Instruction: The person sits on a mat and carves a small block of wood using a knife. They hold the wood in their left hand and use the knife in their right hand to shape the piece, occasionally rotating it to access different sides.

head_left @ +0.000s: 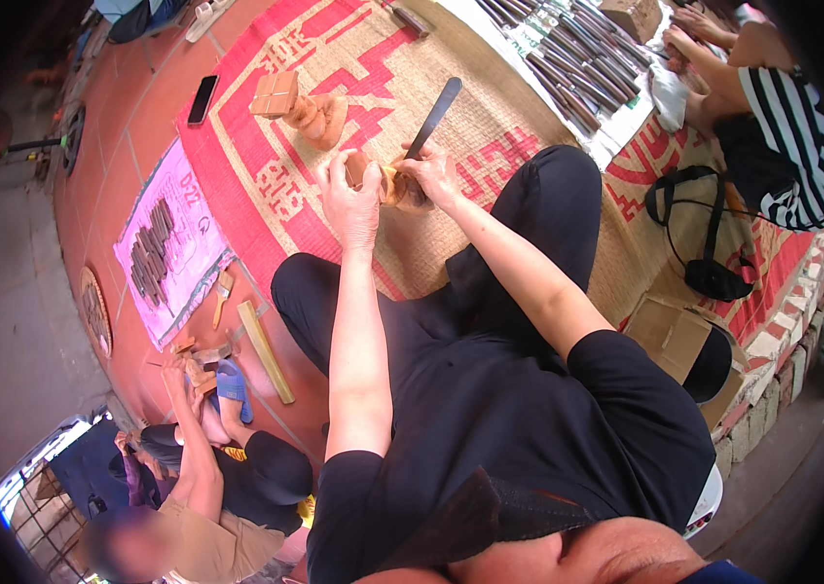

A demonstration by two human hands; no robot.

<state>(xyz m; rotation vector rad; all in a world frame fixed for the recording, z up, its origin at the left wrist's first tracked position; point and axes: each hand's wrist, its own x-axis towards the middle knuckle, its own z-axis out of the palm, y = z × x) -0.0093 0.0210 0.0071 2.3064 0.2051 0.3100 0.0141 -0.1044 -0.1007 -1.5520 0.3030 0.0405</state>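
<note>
My left hand (349, 202) is closed around a small reddish-brown wooden piece (357, 171) above the woven mat. Beside it, my right hand (433, 175) grips a long, flat, dark tool (437, 115) with a rounded end that sticks up and away from me. Both hands are close together, and the fingers hide where the tool meets the wood. I cannot tell whether the end in sight is a blade or a handle. Just beyond my left hand, a carved wooden piece with a square block top (319, 119) rests on the mat.
A phone (202, 100) lies at the mat's left edge. Small carving tools (151, 255) lie on a pink cloth, near a brush (223, 296) and a wooden strip (266, 350). More tools (587, 58) lie far right. Co-workers sit lower left and upper right; a cardboard box (660, 331) stands right.
</note>
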